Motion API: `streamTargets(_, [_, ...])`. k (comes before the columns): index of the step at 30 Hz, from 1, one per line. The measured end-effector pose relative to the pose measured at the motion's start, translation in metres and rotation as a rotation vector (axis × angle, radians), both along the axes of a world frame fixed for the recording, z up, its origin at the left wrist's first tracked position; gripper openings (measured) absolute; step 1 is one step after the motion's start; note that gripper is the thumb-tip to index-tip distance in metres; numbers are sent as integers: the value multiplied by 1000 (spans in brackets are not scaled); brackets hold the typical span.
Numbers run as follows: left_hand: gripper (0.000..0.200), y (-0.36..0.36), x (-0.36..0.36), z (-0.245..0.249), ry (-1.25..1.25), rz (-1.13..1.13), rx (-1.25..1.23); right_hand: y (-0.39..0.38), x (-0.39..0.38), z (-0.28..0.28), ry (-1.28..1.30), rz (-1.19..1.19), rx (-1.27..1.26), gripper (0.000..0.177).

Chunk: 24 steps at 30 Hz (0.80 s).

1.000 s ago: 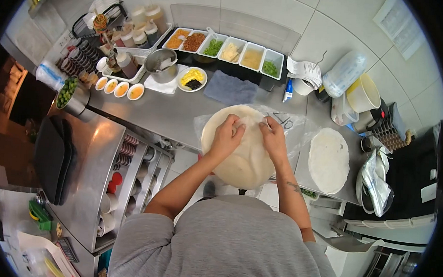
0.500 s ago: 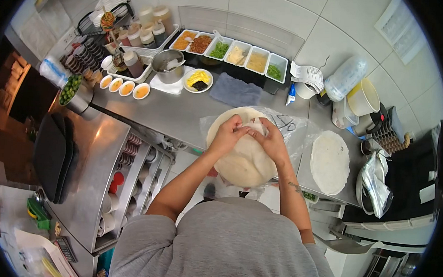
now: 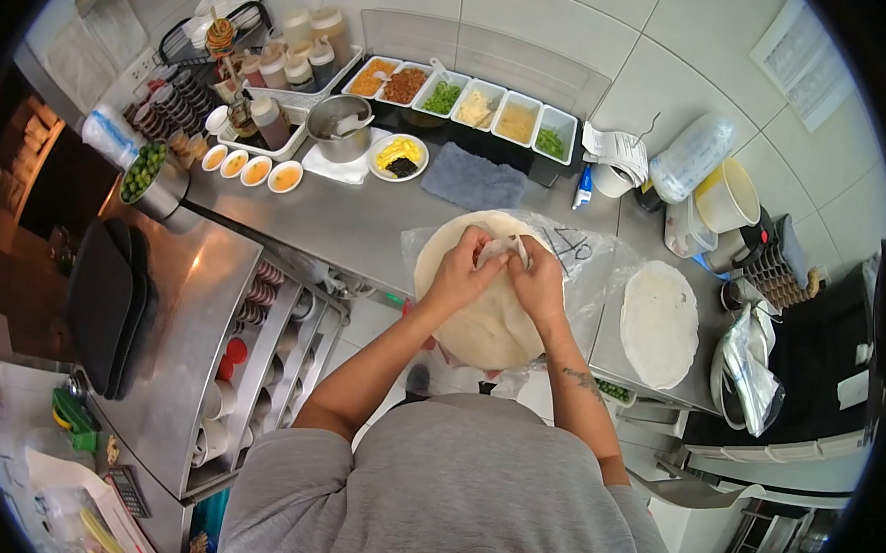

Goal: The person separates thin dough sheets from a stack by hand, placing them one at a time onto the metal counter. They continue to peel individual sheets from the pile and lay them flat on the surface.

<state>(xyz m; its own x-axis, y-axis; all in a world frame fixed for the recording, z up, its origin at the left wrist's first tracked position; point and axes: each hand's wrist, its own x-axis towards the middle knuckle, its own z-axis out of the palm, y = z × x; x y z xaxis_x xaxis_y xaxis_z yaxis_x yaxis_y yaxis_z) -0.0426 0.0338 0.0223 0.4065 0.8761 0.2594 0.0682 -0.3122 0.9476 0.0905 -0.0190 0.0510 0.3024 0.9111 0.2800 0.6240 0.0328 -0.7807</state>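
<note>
Large round sheets of dough (image 3: 481,324) lie on a clear plastic bag (image 3: 591,274) at the counter's front edge. Over the upper part of the dough, my left hand (image 3: 463,268) pinches a thin pale flap of it. Close to its right, my right hand (image 3: 537,279) has its fingers closed on the same flap, the fingertips of both hands nearly touching. To the right, apart from the bag's pile, another pale flat sheet (image 3: 660,325) rests on the counter.
Behind are a grey cloth (image 3: 475,177), a plate with yellow and black food (image 3: 398,158), a metal pot (image 3: 340,128) and a row of food tubs (image 3: 475,106). Foil (image 3: 750,365) covers a bowl at right. Black trays (image 3: 109,309) lie left.
My hands have shifted slightly and the pinched flap has changed shape, now standing up between my fingertips. The front edge of the dough has moved a little.
</note>
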Motion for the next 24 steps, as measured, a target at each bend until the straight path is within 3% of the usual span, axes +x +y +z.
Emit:
streamTargets(4, [20,10,5,-4,31,8,-25,1,11,-4,84,126,6,24])
streamTargets(7, [18,9,4,-1,92,47,63,1,15,-3,288,58,-59,22])
streamTargets(14, [13,4,12,-11,13,299,254,5,17,-12,328,-161,-12,17])
streamTargets(19, [16,15,8,-5,24,167,8,5,18,-3,314,-85,-44,26])
streamTargets(23, [24,27,22,7,-14,75,28,20,49,-26,-15,-200,92,39])
streamTargets(24, [26,27,19,-1,76,116,131,16,52,-25,-166,-235,122,41])
